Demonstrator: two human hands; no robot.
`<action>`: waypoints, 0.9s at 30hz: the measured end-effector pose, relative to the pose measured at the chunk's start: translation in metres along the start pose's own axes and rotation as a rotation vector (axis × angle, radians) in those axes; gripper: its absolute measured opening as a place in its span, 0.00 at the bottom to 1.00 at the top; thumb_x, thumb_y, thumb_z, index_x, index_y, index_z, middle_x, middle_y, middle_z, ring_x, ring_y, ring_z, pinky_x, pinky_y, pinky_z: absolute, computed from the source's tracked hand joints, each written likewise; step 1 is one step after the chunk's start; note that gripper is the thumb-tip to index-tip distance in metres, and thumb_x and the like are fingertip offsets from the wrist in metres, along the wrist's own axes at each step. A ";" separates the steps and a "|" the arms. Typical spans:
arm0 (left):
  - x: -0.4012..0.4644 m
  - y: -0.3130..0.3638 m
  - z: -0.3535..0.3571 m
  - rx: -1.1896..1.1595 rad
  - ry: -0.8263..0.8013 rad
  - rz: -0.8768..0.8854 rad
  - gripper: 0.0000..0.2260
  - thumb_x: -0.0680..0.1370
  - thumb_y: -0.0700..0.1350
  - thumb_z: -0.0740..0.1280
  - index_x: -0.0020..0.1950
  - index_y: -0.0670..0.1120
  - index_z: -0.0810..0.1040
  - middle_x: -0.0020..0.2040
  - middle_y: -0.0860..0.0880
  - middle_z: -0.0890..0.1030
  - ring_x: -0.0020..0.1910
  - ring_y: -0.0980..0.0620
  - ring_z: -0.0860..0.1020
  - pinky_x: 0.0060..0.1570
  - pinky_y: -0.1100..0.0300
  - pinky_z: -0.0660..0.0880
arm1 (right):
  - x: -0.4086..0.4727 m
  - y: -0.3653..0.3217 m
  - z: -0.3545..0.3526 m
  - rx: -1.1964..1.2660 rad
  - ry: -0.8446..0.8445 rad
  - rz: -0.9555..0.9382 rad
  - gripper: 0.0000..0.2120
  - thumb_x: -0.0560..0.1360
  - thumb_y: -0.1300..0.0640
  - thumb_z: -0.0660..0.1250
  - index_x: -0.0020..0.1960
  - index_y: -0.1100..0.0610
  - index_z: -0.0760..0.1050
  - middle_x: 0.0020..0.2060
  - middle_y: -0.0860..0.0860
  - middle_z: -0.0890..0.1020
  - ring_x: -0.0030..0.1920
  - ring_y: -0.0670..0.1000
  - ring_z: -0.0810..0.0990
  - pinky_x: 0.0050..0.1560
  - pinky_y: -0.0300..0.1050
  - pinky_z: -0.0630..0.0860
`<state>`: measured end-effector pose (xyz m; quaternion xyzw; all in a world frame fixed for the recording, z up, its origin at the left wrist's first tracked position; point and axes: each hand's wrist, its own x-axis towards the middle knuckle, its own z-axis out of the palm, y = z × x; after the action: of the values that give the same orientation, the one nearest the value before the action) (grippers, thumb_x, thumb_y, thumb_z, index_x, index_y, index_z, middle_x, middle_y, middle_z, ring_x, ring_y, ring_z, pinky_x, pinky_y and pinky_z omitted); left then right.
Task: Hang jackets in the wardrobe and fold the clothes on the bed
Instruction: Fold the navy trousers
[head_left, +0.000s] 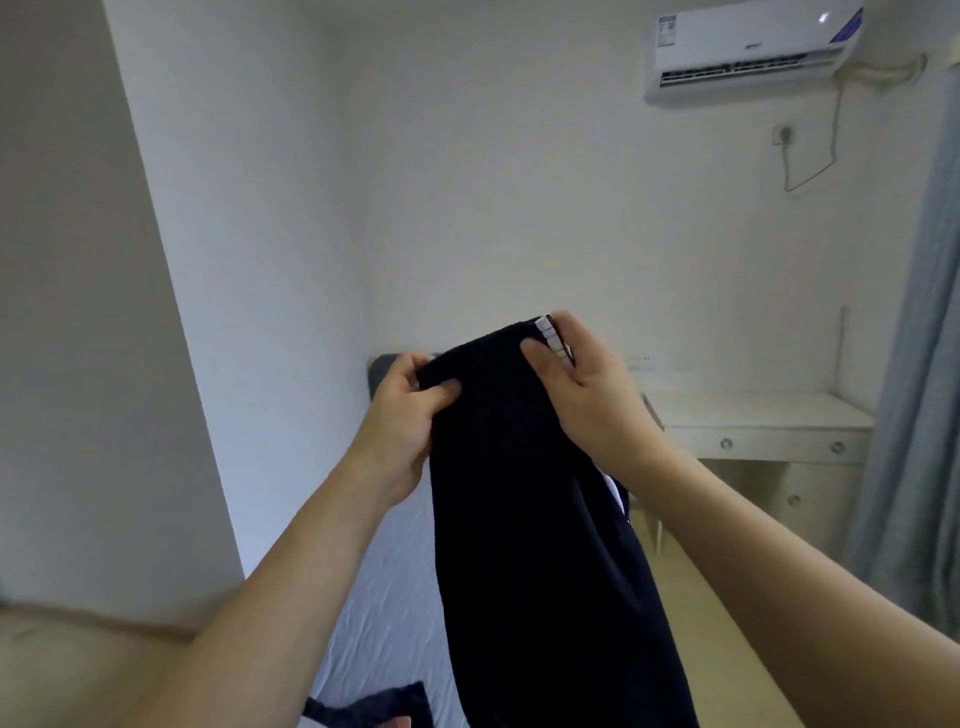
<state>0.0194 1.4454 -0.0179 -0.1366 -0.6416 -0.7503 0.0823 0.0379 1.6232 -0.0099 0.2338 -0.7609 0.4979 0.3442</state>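
Head view: both hands hold a dark navy garment (524, 493) up over the bed (384, 613), the left hand (402, 415) and right hand (587, 395) each pinching its top edge, white-striped at right.

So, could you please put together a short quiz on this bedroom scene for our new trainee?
1. True or false: both hands grip the top edge of the dark garment.
2. Multiple choice: where is the air conditioner? A) on the floor B) high on the wall, upper right C) on the bed
3. Fill in: the hanging garment has a ____ stripe beside the right hand.

Key
1. True; the left hand pinches one corner and the right hand the other, above the bed.
2. B
3. white
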 end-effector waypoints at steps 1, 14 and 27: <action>0.003 0.003 0.004 0.031 0.040 0.052 0.07 0.79 0.37 0.65 0.53 0.48 0.71 0.53 0.41 0.81 0.45 0.46 0.81 0.38 0.55 0.78 | -0.001 0.004 -0.003 -0.067 0.030 -0.003 0.07 0.81 0.50 0.60 0.58 0.48 0.71 0.40 0.46 0.79 0.41 0.48 0.78 0.44 0.49 0.75; 0.122 -0.157 0.102 0.868 -0.118 0.081 0.07 0.81 0.45 0.58 0.58 0.54 0.69 0.51 0.53 0.77 0.45 0.55 0.76 0.39 0.59 0.72 | -0.023 0.218 -0.036 0.036 0.115 0.592 0.20 0.76 0.45 0.68 0.60 0.53 0.65 0.49 0.49 0.78 0.49 0.50 0.80 0.50 0.49 0.79; 0.308 -0.748 0.163 1.156 -0.106 -0.454 0.24 0.81 0.44 0.58 0.76 0.49 0.56 0.70 0.44 0.70 0.65 0.40 0.72 0.64 0.48 0.68 | -0.163 0.801 0.046 0.032 -0.054 1.282 0.35 0.78 0.42 0.61 0.78 0.53 0.50 0.73 0.52 0.66 0.70 0.57 0.68 0.66 0.52 0.68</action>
<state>-0.4800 1.7437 -0.6028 0.0327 -0.9602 -0.2727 -0.0509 -0.4284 1.8993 -0.6241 -0.2501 -0.7504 0.6101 -0.0449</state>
